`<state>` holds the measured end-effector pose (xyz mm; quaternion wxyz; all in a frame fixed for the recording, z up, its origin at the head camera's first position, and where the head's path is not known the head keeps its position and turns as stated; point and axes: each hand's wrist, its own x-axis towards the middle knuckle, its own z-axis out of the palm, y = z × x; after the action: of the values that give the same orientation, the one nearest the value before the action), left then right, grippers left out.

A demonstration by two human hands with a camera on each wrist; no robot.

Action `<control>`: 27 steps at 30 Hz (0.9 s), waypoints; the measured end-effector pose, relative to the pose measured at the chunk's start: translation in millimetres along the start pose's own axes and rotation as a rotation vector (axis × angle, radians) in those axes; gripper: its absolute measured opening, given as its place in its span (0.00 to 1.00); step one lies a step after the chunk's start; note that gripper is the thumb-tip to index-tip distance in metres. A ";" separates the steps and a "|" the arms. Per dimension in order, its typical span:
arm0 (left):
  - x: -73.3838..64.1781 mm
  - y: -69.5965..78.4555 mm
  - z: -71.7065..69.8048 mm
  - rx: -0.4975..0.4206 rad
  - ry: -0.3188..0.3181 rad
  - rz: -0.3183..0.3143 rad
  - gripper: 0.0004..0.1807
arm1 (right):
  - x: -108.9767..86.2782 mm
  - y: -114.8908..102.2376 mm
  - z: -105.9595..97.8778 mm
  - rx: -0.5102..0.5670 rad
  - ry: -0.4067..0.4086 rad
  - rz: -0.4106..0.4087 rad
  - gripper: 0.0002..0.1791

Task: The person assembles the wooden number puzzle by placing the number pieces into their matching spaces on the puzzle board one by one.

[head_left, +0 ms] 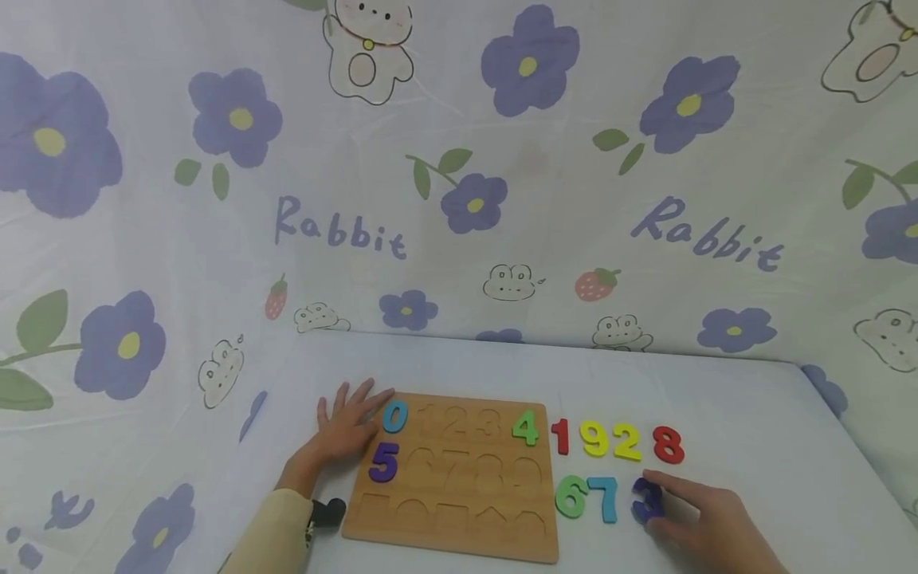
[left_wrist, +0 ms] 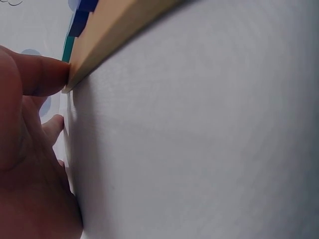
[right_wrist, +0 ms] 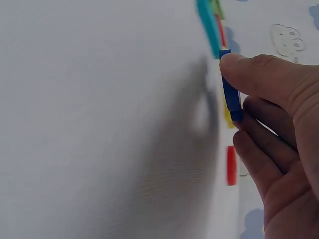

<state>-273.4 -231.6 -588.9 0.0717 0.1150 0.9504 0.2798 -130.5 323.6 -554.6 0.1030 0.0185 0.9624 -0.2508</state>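
My right hand (head_left: 710, 522) pinches a purple number 3 (head_left: 649, 501) between thumb and fingertips, to the right of the blue 7 (head_left: 606, 499). The right wrist view shows the held number 3 (right_wrist: 230, 82) edge-on, raised off the white surface. At the upper left edge of a wooden number puzzle board (head_left: 452, 498), my left hand (head_left: 347, 430) rests with fingers spread. Its thumb (left_wrist: 47, 74) touches the board's side in the left wrist view. On the board lie a blue 0 (head_left: 394, 416), a purple 5 (head_left: 384, 462) and a green 4 (head_left: 526, 428).
Right of the board lie a red 1 (head_left: 561, 437), yellow 9 (head_left: 594, 438), yellow 2 (head_left: 627, 442), red 8 (head_left: 668, 444) and green 6 (head_left: 571, 497). The white table (head_left: 782, 446) meets a patterned cloth (head_left: 459, 143) at the back.
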 end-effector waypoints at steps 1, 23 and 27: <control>-0.3 1.7 -1.3 0.000 -0.002 -0.001 0.36 | -0.8 -0.9 -3.1 -0.003 0.018 -0.010 0.39; -4.4 9.7 -5.9 -0.020 -0.005 0.003 0.36 | 9.1 -95.1 -49.6 0.087 0.416 -0.413 0.37; -2.8 6.1 -3.9 -0.025 0.000 0.015 0.36 | 18.7 -111.1 -51.5 0.102 0.431 -0.464 0.36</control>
<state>-270.4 -229.3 -582.0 0.0710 0.1213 0.9460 0.2921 -168.2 251.3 -461.4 -0.1640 -0.1435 0.9267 -0.3060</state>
